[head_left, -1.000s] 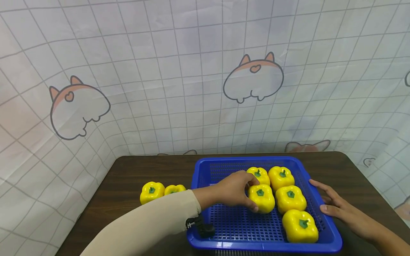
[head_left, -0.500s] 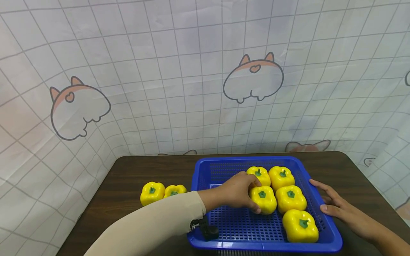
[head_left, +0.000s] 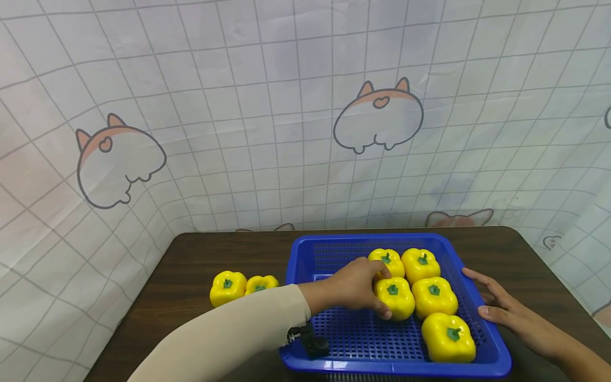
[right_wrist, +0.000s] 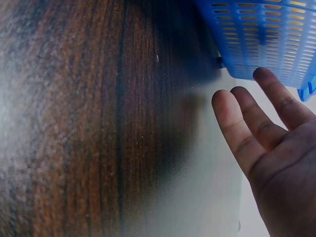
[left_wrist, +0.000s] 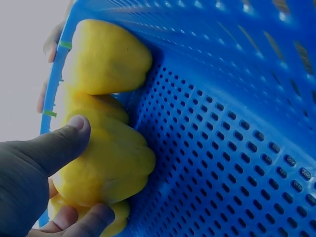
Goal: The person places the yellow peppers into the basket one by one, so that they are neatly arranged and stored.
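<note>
Inside a blue perforated plastic basket (head_left: 372,366), my left hand (head_left: 354,285) grips a yellow bell pepper (head_left: 401,303). In the left wrist view the thumb (left_wrist: 69,138) lies on one side of that pepper and the fingers on the other. A column of peppers lines the basket's right side: one at the back (head_left: 420,268), one in the middle (head_left: 434,303), one at the front (head_left: 447,342). Another pepper (head_left: 382,254) sits behind the gripped one, partly covered by my left fingers. My right hand (head_left: 508,310) rests at the basket's right rim, its fingers extended in the right wrist view (right_wrist: 276,138).
Two more yellow peppers stand on the dark wooden table (head_left: 205,254) left of the basket, one at the left (head_left: 228,292) and one (head_left: 261,282) partly behind my left sleeve (head_left: 234,334). A patterned curtain (head_left: 267,132) hangs behind the table.
My left hand has shifted slightly to the right with the bell pepper, bringing it against the right column. The right hand and the basket have hardly moved.
</note>
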`<state>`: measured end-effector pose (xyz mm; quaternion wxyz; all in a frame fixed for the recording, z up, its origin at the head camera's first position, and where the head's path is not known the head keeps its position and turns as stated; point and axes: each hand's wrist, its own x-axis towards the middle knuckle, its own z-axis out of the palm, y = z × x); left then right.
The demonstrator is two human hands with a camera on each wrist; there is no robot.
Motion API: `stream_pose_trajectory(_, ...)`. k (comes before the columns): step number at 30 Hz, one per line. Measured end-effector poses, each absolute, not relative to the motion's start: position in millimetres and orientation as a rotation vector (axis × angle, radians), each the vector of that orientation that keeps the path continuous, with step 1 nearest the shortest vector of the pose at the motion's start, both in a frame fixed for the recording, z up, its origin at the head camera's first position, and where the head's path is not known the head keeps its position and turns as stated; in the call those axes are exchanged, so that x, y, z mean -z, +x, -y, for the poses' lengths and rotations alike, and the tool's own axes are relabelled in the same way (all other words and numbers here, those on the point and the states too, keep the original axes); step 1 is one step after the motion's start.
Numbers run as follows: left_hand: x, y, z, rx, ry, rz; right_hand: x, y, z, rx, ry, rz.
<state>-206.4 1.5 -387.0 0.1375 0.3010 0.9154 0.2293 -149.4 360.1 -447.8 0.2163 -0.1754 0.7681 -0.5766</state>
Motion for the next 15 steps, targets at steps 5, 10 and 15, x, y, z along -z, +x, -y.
stream_pose_trajectory(5,386.3,-205.1,-2.5,-0.651,0.859,-2.648,448.1,-149.5,-360.2,1.598,-0.482,-2.123)
stream_pose_trajectory(10,385.9,-204.5,-1.0,-0.639,0.855,-2.645,448.0,-149.5,-360.4,1.599,-0.484,-2.115)
stream_pose_trajectory(15,386.7,-206.2,1.4,-0.643,0.843,-2.636,448.2,-149.5,-360.5,1.6,-0.498,-2.118)
